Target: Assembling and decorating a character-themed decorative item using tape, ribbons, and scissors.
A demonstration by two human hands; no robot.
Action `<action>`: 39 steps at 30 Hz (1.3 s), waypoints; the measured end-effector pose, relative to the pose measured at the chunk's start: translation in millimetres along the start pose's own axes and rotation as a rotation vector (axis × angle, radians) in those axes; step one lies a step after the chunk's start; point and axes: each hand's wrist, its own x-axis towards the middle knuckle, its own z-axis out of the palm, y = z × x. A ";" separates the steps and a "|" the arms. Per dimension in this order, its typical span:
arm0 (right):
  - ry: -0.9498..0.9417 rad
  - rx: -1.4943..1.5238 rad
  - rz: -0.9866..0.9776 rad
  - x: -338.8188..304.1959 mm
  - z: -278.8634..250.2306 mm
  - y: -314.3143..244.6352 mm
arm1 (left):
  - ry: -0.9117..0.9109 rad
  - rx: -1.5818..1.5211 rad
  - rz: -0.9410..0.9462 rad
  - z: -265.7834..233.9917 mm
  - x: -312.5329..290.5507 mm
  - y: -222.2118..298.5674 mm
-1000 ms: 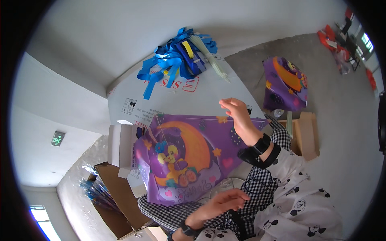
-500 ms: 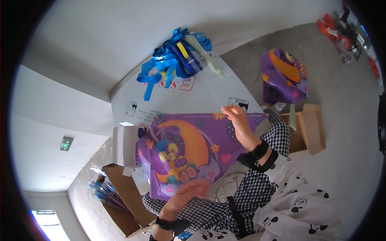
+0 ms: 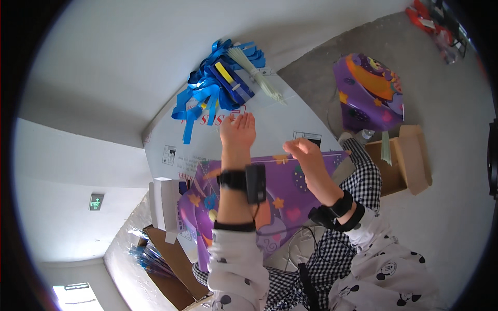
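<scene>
A purple kite (image 3: 297, 207) printed with a moon, stars and hearts lies across my lap and the board's near side. A thin white rod runs along its far edge. My left hand (image 3: 238, 133) reaches over it, palm turned up, fingers stretched out and holding nothing. It is just short of a blue case with a yellow stripe (image 3: 231, 83), which lies among blue ribbon strips (image 3: 199, 98). My right hand (image 3: 305, 154) is at the kite's far edge, thumb and fingers pinched together. What lies between its fingertips, if anything, is too small to make out.
A bundle of pale thin rods (image 3: 257, 75) lies beside the ribbons on the printed white board (image 3: 277, 127). Another purple kite (image 3: 368, 93) is at the right, near an open cardboard box (image 3: 412, 160). At the lower left, a cardboard box (image 3: 171, 267) holds wrapped items.
My left hand has moved from the kite's near edge up and forward, over the kite toward the blue case. My right hand has stayed pinched at the far edge.
</scene>
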 end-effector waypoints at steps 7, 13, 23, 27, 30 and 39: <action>-0.030 -0.011 0.060 0.8 -9.6 20.0 | -0.128 0.124 -0.019 41.0 106.3 10.9; 0.039 -0.125 0.110 -36.6 -32.5 53.7 | -0.093 0.176 -0.013 32.3 130.9 19.3; 0.055 -0.137 0.186 -38.7 -48.0 68.5 | -0.094 0.749 0.391 25.2 160.5 10.6; 0.046 -0.236 0.087 -38.8 -50.3 62.3 | -0.113 0.997 0.606 18.5 162.8 9.9; 0.057 -0.263 0.085 -37.4 -54.6 52.5 | -0.062 1.407 0.752 21.3 150.4 7.9; -0.137 -0.416 0.157 -59.8 -125.0 -38.2 | -0.705 0.315 0.280 -26.8 -4.0 76.0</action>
